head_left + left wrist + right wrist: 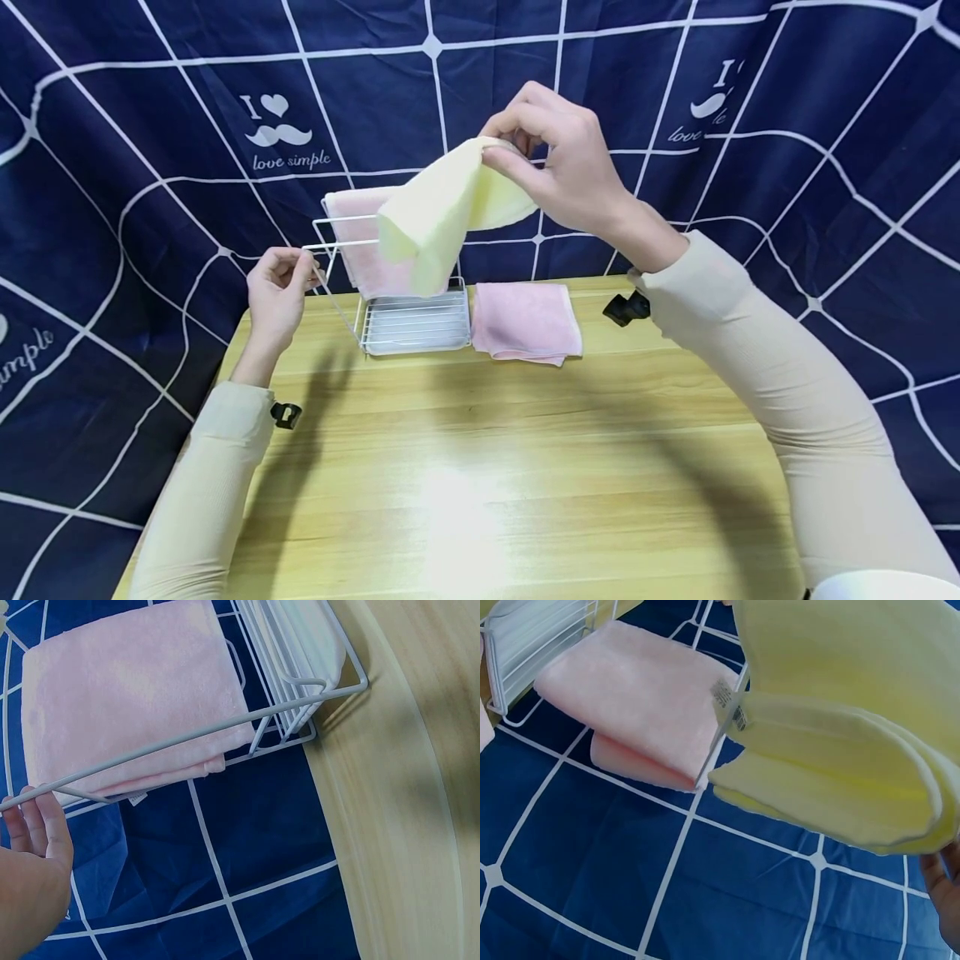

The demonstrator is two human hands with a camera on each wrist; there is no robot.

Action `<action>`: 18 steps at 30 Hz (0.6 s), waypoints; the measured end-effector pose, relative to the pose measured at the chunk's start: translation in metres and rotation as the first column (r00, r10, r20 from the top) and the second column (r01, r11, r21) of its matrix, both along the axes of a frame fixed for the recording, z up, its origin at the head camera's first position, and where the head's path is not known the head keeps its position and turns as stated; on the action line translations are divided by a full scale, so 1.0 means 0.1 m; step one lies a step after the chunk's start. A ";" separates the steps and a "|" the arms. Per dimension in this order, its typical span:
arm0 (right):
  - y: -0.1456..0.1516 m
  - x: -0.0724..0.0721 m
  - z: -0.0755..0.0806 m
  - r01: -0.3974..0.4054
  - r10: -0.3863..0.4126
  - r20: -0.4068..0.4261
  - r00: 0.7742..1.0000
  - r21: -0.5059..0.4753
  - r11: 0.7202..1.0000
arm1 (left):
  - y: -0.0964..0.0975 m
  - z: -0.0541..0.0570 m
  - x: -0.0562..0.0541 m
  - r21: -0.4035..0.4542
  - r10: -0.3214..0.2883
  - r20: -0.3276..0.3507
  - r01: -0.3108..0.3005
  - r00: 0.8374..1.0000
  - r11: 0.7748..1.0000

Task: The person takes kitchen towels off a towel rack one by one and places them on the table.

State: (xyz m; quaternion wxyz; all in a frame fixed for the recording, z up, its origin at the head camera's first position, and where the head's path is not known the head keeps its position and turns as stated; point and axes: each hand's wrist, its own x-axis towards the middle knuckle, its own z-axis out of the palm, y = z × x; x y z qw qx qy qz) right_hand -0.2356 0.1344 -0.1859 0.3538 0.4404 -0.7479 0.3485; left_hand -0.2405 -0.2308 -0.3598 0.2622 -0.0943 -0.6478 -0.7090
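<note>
My left hand (276, 292) pinches the upper front corner of a white wire rack (165, 744), its fingers (52, 825) on the rod in the left wrist view. Up at the right, my right hand (558, 158) grips a folded yellow towel (435, 208) by its top edge between thumb and fingers. The towel droops in front of the rack's upper bars, covering part of them. Behind it a pink towel (367, 267) hangs over the rack's back bar. In the right wrist view the yellow towel (840, 780) hangs in loose folds near a thin rod.
The rack's base holds a pale tray (416, 340) under wires. To its right a folded pink towel (525, 321) lies on the wooden table (375, 467). A navy cloth with white grid lines (390, 108) hangs behind. Black clips (626, 308) sit at both wrists.
</note>
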 end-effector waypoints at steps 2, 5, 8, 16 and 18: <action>0.03 0.02 0.00 -0.004 0.004 -0.019 1.000 0.000 1.000 | 0.00 0.00 0.00 0.004 -0.002 0.000 0.002 1.000 1.000; 0.08 0.06 0.01 -0.012 0.012 -0.041 0.999 -0.010 1.000 | 0.01 0.00 0.01 0.005 -0.003 0.001 0.003 1.000 1.000; 0.11 0.11 0.03 -0.020 0.019 -0.049 0.999 -0.016 1.000 | 0.01 0.01 0.01 0.011 -0.001 0.003 0.001 1.000 1.000; 0.21 0.23 -0.04 -0.005 0.005 -0.034 0.999 -0.008 1.000 | 0.01 0.01 0.02 0.019 -0.009 0.004 0.009 1.000 1.000; 0.24 0.25 -0.09 0.008 -0.008 -0.034 0.999 0.016 1.000 | 0.01 0.01 0.01 0.015 -0.007 0.004 0.007 1.000 1.000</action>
